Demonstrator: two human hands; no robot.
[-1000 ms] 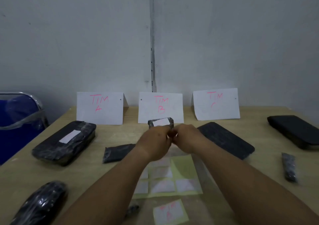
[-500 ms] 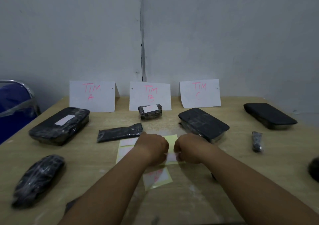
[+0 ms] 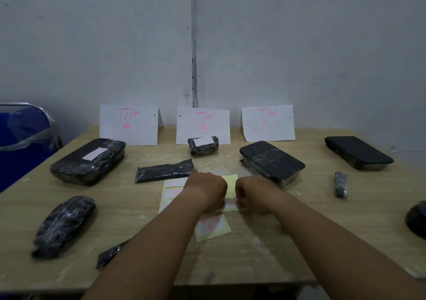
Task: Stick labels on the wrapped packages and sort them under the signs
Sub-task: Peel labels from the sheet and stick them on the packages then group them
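Both my hands down on the label sheet
My left hand (image 3: 207, 191) and right hand (image 3: 252, 193) rest knuckles-up on the yellow label sheet (image 3: 231, 180), fingers curled under toward a white label (image 3: 230, 205) between them; whether they pinch it I cannot tell. A labelled package (image 3: 88, 160) lies under the TIM A sign (image 3: 129, 124), a small labelled package (image 3: 203, 145) under the TIM B sign (image 3: 202, 124), a bare package (image 3: 272, 162) under the TIM C sign (image 3: 267, 122)

We count three signs (image 3: 129, 125) and nine black wrapped packages (image 3: 87, 161), two bearing white labels (image 3: 94, 155). We also see two yellow label sheets (image 3: 231, 181).
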